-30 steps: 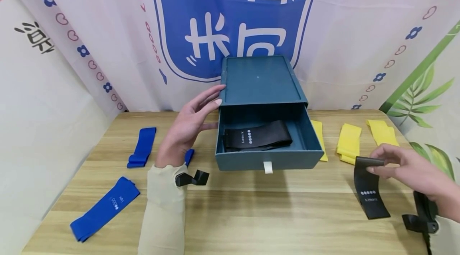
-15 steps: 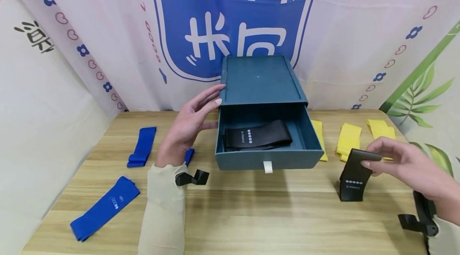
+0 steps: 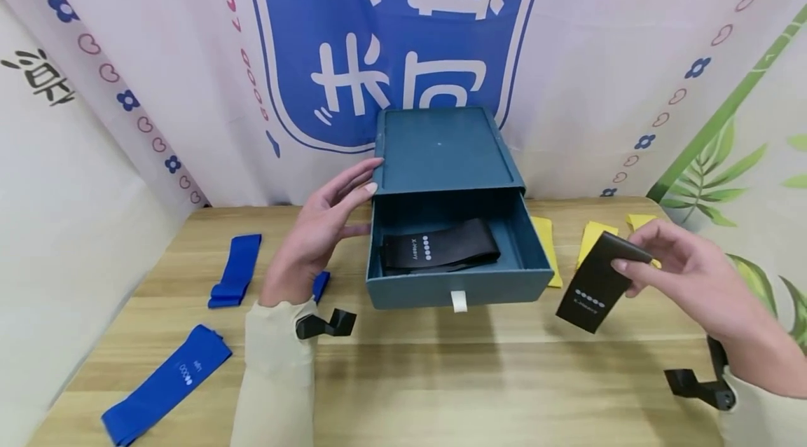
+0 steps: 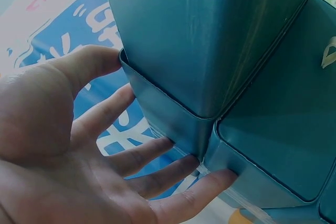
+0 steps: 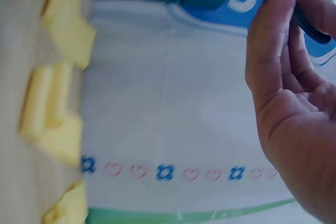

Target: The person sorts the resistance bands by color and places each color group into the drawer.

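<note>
A dark teal drawer box (image 3: 447, 153) stands at the back of the table with its drawer (image 3: 457, 291) pulled out. Inside lies a black resistance band (image 3: 441, 247) marked X-Heavy. My left hand (image 3: 321, 226) touches the box's left side. In the left wrist view its fingers (image 4: 142, 156) are spread and fairly straight against the casing. My right hand (image 3: 687, 275) pinches a second black resistance band (image 3: 589, 293) by its upper end, between thumb and fingers. That band hangs tilted above the table, right of the drawer, and appears edge-on in the right wrist view.
Blue resistance bands (image 3: 167, 387) lie on the wooden table (image 3: 391, 391) at the left, one partly behind my left wrist. Yellow bands (image 5: 52, 103) lie right of the box, partly hidden by my right hand and the black band. A printed curtain (image 3: 567, 83) hangs behind.
My right hand has moved left toward the drawer, carrying the black band, which has swung to a slant. The head view has shifted slightly. My left hand keeps its place on the box.
</note>
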The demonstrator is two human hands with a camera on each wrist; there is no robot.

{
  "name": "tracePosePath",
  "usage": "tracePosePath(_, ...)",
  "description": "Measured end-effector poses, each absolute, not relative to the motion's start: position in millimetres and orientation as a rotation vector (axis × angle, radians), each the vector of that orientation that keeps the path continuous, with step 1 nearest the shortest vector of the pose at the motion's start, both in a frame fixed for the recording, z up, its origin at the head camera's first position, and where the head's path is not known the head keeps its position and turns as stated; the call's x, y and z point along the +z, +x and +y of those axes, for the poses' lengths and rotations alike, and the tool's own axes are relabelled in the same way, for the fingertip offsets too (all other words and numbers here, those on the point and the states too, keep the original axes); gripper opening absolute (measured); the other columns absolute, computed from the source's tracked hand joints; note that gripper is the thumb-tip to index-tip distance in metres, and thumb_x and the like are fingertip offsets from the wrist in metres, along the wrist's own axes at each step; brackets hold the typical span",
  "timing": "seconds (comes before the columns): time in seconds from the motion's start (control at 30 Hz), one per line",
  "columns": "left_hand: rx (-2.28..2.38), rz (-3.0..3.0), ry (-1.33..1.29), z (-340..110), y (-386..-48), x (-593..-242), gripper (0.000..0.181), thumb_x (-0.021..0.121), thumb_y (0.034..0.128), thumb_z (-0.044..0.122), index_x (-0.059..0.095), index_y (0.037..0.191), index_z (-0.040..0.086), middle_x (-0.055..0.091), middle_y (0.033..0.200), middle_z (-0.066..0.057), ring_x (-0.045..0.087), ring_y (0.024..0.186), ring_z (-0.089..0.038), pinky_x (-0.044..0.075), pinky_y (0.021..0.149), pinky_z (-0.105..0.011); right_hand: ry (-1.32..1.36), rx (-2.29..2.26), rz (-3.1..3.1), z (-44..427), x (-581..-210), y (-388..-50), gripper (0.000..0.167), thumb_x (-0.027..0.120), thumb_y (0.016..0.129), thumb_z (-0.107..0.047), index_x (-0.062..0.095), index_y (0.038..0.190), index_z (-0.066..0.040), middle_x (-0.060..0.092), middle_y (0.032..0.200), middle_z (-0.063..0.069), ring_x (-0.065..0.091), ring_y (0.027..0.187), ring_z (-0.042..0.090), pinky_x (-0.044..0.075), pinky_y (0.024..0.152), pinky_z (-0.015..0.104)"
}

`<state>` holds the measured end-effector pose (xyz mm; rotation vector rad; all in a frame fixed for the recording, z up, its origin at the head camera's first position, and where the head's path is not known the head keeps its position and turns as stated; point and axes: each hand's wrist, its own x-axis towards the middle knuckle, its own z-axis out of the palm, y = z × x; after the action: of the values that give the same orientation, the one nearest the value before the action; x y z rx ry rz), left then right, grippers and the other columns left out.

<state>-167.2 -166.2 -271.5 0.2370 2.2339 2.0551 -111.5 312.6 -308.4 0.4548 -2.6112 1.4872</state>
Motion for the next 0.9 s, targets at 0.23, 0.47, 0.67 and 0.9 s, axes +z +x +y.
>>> tracePosePath(0.23,2.061,2.241,0.227,-168,-169,-270,0.048,0.062,0.1100,0.037,0.055,0.158,0.037,0.040,0.173,0.005,0.044,0.154,-0.027,0.053,0.112,-0.065,0.554,1.884,-2.227,284,-272,-110,0.027,0.068,0.091,0.022,0.065,0.104,-0.002,0.071,0.101,0.000,0.070,0.061,0.018,0.061,0.060,0.027)
tracePosePath(0.47,2.061,2.245,0.233,-169,-168,-269,0.048,0.062,0.1105,0.035,0.054,0.158,0.036,0.040,0.173,0.005,0.044,0.154,-0.027,0.053,0.112,-0.064,0.584,2.121,-1.877,264,-232,-112,0.023,0.061,0.092,0.027,0.063,0.101,0.006,0.070,0.101,0.011,0.074,0.072,0.021,0.061,0.054,0.030)
tracePosePath(0.67,2.067,2.232,0.236,-168,-167,-269,0.049,0.062,0.1103,0.035,0.054,0.158,0.035,0.039,0.174,0.004,0.044,0.154,-0.027,0.053,0.112,-0.065,0.536,2.162,-1.740,247,-196,-121,0.017,0.066,0.094,0.021,0.059,0.104,0.008,0.070,0.104,0.018,0.072,0.073,0.025,0.062,0.053,0.032)
tracePosePath(0.9,2.059,2.232,0.219,-168,-167,-271,0.049,0.063,0.1100,0.036,0.054,0.158,0.036,0.039,0.174,0.004,0.045,0.153,-0.028,0.052,0.113,-0.065,0.504,2.122,-1.884,216,-167,-128,0.022,0.076,0.097,0.004,0.058,0.109,0.007,0.065,0.118,0.021,0.075,0.086,0.030,0.065,0.059,0.033)
